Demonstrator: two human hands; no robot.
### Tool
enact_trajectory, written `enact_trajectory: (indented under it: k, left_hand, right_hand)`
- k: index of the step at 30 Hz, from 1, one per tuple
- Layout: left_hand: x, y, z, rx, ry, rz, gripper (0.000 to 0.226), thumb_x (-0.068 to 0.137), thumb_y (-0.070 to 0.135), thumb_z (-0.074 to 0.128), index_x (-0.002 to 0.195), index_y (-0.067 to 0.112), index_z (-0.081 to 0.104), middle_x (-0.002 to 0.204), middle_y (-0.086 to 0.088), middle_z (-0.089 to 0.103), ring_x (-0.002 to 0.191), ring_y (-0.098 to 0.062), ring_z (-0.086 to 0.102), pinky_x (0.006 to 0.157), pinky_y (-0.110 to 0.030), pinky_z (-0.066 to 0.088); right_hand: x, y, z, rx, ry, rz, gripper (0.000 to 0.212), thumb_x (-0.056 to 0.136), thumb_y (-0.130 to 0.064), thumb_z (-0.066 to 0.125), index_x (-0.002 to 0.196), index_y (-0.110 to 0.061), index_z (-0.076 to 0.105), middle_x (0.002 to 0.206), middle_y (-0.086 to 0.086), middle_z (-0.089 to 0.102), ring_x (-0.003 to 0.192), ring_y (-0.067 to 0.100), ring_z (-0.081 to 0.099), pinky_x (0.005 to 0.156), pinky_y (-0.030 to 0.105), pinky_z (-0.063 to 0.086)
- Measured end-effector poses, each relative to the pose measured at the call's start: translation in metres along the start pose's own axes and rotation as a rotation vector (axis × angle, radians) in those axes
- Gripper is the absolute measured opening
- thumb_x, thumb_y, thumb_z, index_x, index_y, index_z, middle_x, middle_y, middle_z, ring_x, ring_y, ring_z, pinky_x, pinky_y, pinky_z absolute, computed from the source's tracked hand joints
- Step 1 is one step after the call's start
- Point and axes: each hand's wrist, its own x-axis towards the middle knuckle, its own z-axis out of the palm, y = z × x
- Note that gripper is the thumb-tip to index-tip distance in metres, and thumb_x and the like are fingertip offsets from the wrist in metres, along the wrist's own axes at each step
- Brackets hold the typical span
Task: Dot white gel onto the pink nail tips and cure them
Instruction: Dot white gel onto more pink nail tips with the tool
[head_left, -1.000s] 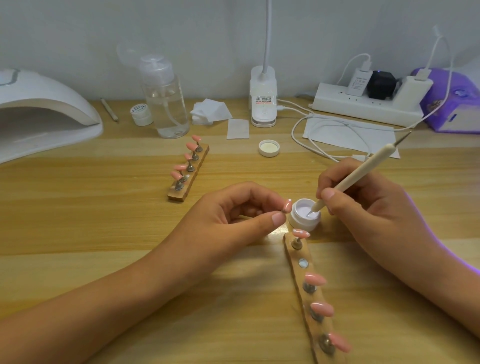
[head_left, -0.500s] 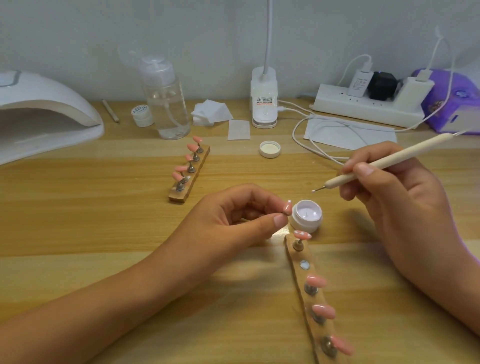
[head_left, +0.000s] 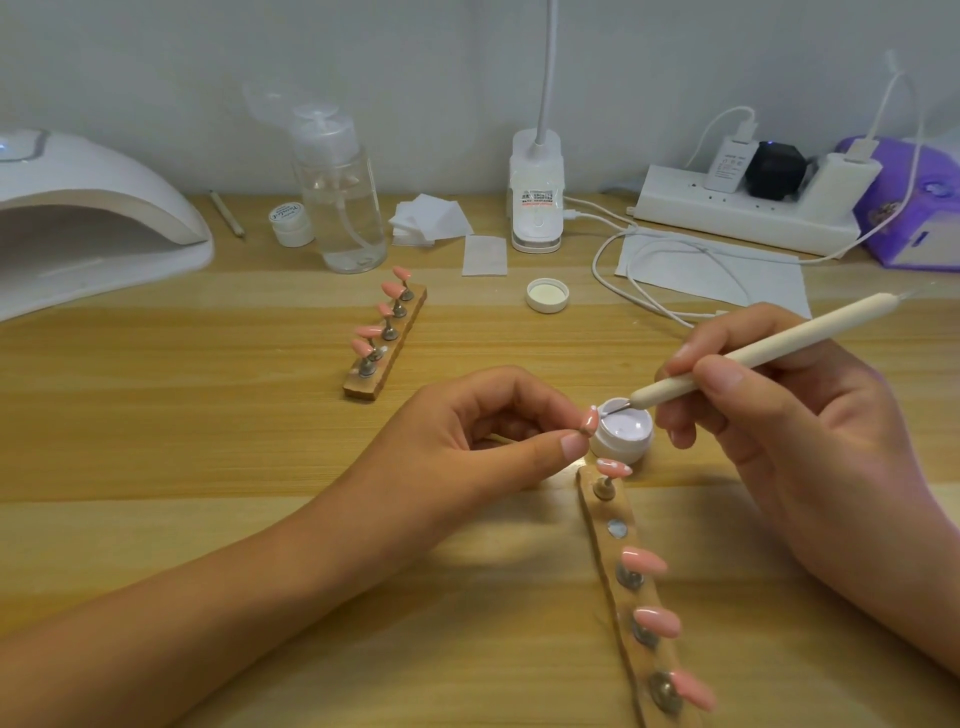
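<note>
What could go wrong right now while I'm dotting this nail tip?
1. The dotting tool, gripped by the right hand, has its point right beside the nail tip pinched by the left hand; a wobble may smear the dot.
2. The open gel jar sits close by; a nudge could tip it toward the dotted tip on the holder.

held tip (head_left: 589, 420): pink w/ white dots
rack tips (head_left: 644, 561): plain pink; top one (head_left: 614, 467) has white dots
gel jar (head_left: 621, 447): white, gel pale lilac-white
dotting pen (head_left: 753, 353): cream
rack (head_left: 597, 519): tan wood, grey studs
table (head_left: 156, 415): light wood grain
lamp (head_left: 78, 208): white
box (head_left: 914, 218): purple
</note>
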Motion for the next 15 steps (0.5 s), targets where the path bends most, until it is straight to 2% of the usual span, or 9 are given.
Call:
enact_trajectory:
  k: [15]
  left_hand:
    - [-0.0001, 0.0003, 0.0001, 0.004, -0.005, 0.014, 0.012, 0.078, 0.019, 0.071, 0.083, 0.029, 0.074, 0.081, 0.01, 0.068, 0.077, -0.005, 0.058, 0.074, -0.025, 0.05]
  right_hand:
    - [0.0008, 0.0014, 0.0002, -0.017, 0.0, 0.021, 0.021, 0.083, -0.042, 0.071, 0.09, -0.023, 0.07, 0.079, 0.0, 0.068, 0.071, 0.018, 0.062, 0.066, 0.024, 0.052]
